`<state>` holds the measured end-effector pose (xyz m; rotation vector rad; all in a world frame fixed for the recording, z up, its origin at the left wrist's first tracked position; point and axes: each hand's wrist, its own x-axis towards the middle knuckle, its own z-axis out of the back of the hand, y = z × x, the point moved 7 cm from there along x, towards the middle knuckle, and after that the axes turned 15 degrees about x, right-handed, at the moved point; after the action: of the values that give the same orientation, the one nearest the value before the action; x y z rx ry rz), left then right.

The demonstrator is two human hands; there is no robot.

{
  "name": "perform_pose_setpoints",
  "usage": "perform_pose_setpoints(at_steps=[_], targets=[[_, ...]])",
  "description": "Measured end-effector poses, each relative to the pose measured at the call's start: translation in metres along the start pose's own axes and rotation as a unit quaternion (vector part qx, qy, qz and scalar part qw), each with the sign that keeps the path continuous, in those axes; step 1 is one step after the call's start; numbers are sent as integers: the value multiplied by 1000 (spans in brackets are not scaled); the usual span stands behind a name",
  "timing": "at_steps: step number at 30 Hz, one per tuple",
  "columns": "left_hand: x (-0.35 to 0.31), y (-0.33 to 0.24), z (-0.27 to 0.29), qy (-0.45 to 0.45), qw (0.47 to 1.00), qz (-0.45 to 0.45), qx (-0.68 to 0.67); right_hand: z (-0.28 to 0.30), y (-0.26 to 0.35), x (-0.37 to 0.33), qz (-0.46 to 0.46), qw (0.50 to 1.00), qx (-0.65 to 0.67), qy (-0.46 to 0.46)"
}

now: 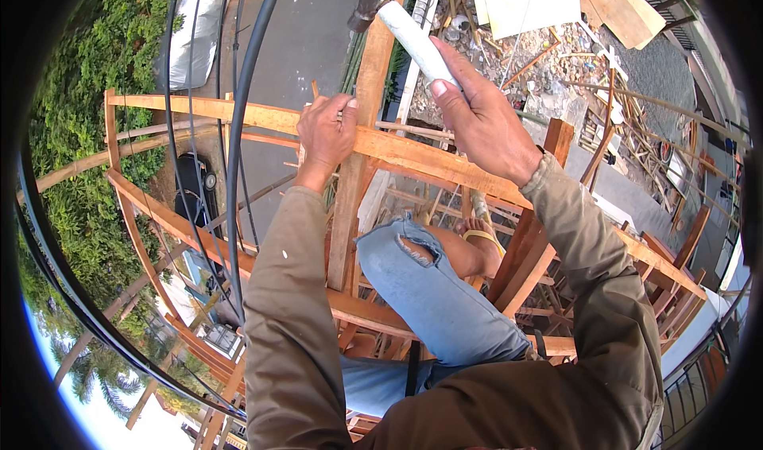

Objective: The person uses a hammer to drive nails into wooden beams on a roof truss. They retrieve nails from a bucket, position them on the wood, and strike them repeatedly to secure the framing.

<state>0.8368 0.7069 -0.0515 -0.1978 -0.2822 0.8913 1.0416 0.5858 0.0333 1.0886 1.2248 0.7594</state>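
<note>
My right hand (493,116) is wrapped round the white handle of a hammer (409,40). The hammer's dark metal head is raised above the upper part of a long upright plank (346,211). My left hand (326,136) is closed in front of a horizontal wooden beam (437,157), right where that beam crosses the plank. Its thumb lies against the plank's left edge. Whatever its fingers pinch is hidden.
Timber framing (175,219) surrounds me high above the ground. Thick black cables (238,132) run close on the left. My bent knee in torn jeans (429,279) and a sandalled foot (481,247) are among the beams. Rubble (548,76) and pale boards (528,1) lie below right.
</note>
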Motion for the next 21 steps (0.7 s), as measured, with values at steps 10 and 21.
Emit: perform_pose_setpoints(at_steps=[10,21], targets=[[-4,-1,5,11,1000,-14,11,0,8,3,-70,997,-16,21],[3,-10,10,-19,999,-39,-1,0,10,2,-32,999,-35,7]])
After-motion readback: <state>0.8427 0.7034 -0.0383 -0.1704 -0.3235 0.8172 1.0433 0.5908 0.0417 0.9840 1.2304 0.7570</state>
